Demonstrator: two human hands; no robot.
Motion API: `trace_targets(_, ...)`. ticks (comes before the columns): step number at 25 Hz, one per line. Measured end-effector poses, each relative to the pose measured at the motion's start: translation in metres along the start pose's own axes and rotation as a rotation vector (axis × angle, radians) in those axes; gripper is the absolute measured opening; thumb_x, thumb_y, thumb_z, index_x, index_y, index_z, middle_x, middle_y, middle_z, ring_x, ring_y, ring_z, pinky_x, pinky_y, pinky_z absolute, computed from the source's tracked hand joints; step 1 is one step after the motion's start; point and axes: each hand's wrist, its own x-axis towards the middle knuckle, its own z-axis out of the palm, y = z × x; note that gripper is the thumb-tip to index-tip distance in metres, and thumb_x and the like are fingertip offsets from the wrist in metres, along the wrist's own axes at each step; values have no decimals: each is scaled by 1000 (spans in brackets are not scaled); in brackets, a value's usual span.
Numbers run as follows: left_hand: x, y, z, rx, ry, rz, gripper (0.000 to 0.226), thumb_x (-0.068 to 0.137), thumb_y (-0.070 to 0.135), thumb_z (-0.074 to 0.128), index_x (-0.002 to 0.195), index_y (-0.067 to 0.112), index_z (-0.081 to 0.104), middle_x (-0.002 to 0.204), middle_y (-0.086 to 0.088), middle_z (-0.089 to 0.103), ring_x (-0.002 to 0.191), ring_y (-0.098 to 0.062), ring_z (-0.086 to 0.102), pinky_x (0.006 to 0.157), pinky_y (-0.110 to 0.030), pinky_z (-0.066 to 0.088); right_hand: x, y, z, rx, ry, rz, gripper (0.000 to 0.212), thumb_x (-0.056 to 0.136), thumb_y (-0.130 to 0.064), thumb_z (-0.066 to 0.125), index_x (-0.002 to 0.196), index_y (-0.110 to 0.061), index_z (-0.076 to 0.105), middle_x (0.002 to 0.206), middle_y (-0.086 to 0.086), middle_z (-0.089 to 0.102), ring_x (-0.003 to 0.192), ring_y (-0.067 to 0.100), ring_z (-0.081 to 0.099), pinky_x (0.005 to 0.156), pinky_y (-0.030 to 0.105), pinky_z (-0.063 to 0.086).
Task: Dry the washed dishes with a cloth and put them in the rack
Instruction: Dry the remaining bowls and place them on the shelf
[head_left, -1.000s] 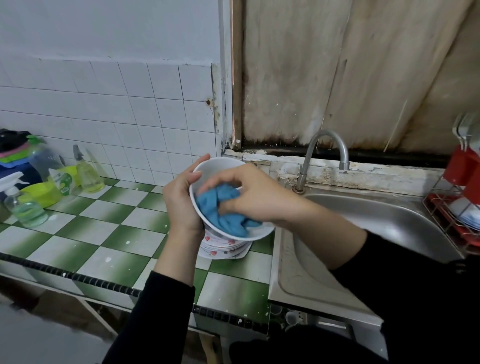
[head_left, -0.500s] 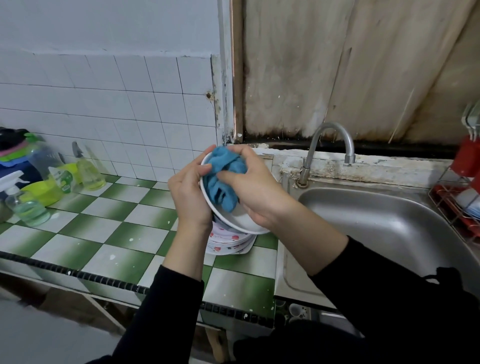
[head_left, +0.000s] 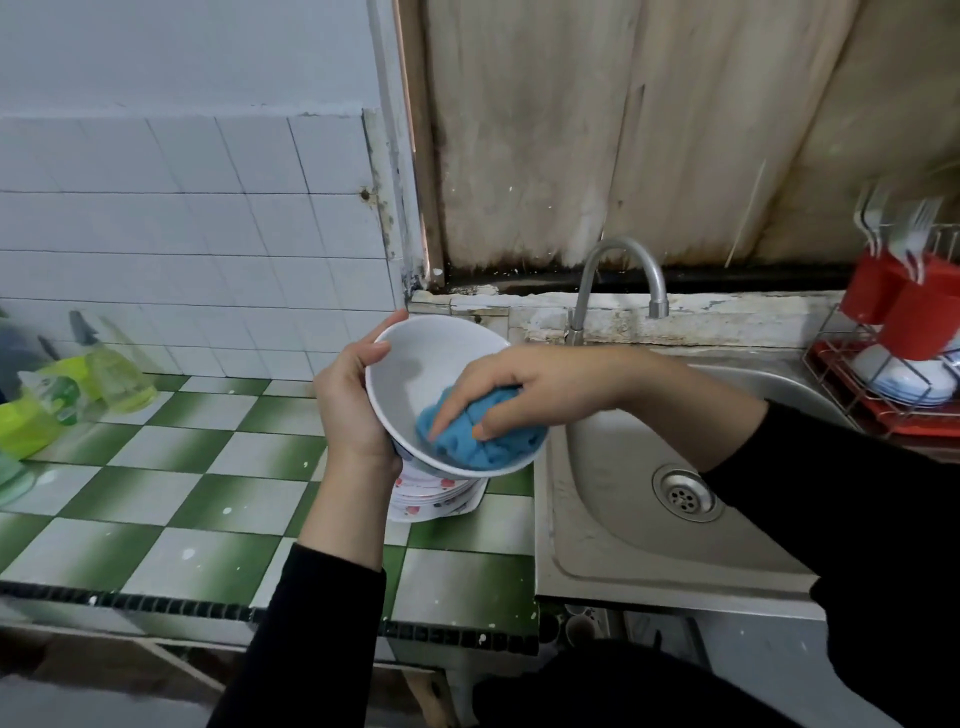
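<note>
White tiled wall meets stained, perhaps wooden panelling above green-checked counter.

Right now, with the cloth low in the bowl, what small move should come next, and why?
Probably sweep the blue cloth up around the bare upper wall of the white bowl. The right hand holds it against the lower side only, while the left hand grips the tilted bowl above the stacked plates; the dish rack can wait.

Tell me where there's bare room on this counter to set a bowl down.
Bare tiled counter runs between the spray bottles on the left and the plate stack, down to the front edge. The sink basin around the drain is bare too. Crowded: the bottle corner and the red dish rack.
</note>
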Motion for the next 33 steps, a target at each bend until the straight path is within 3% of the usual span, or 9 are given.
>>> trace_targets(3,3,-11,12,0,-49,-23,35,80,17,43,100,10,71,84,-10,68,78,-28,61,77,-34,50,-11,14,-2,-141,17,-48,9,87,-25,70,95,-26,72,104,-8,64,102,12,59,96,31,45)
trace_targets(6,5,-21,32,28,-80,-51,37,78,15,42,104,9,69,87,-13,66,81,-30,60,77,-35,48,-13,39,-7,-374,289,40,19,81,-21,74,98,-29,72,106,3,58,101,17,54,93,30,40)
trace_targets(8,4,-28,51,23,-115,-85,44,68,17,48,106,10,68,93,-16,66,88,-32,60,87,-41,47,-11,44,1,-222,611,28,24,79,-16,76,101,-24,73,105,9,59,97,18,55,88,22,37)
trace_targets(10,3,-37,70,32,-128,-106,48,64,19,52,108,11,69,97,-18,64,93,-34,59,94,-43,45,-16,43,6,37,724,-18,25,78,-12,76,100,-24,72,103,4,65,96,15,58,90,23,41)
trace_targets(14,8,-50,94,34,-112,-132,40,78,21,43,108,12,68,96,-15,64,94,-33,56,89,-40,46,-67,46,-23,124,231,-105,29,81,-3,70,98,-26,66,105,2,68,100,19,61,95,31,46)
trace_targets(18,-3,-74,129,105,-109,-136,39,74,23,47,102,12,72,94,-12,67,88,-32,57,83,-39,45,-118,79,-63,-525,76,127,33,76,8,60,89,-21,70,112,-2,60,99,18,56,83,29,46)
trace_targets(20,-13,-88,150,119,-142,-205,35,82,21,42,101,12,70,85,-10,69,83,-30,59,80,-38,45,-134,105,-72,-767,326,246,30,77,8,55,88,-17,67,117,2,52,104,24,51,82,34,45)
trace_targets(25,-31,-125,197,61,-221,-292,36,89,19,33,102,10,65,80,-9,69,74,-26,61,71,-32,48,-182,166,-75,-387,840,193,36,65,17,54,77,-11,73,106,13,59,95,28,59,79,18,38)
trace_targets(33,-46,-181,264,165,-232,-217,33,80,18,48,103,10,70,100,-15,69,88,-32,62,79,-39,49,-249,199,-57,-426,1136,151,26,66,18,70,75,-7,73,112,22,61,102,38,60,85,35,49)
